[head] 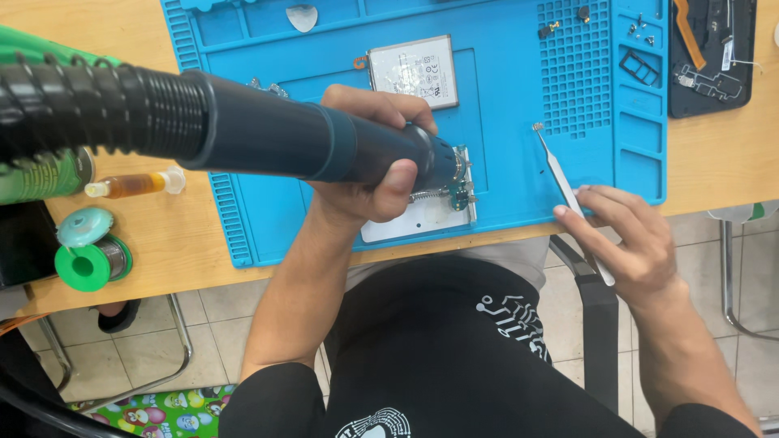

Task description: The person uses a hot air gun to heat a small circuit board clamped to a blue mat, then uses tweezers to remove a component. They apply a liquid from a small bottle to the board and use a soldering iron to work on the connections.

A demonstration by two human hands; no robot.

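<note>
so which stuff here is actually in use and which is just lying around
In use:
left hand gripping the hot air gun
phone under its nozzle
right hand holding tweezers
blue mat

Lying about:
battery
solder spool
small bottle
screws

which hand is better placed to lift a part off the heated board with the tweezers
Right. The right hand already rests on the tweezers beside the circuit board, while the left hand is wrapped around the hot air gun aimed there.
</note>
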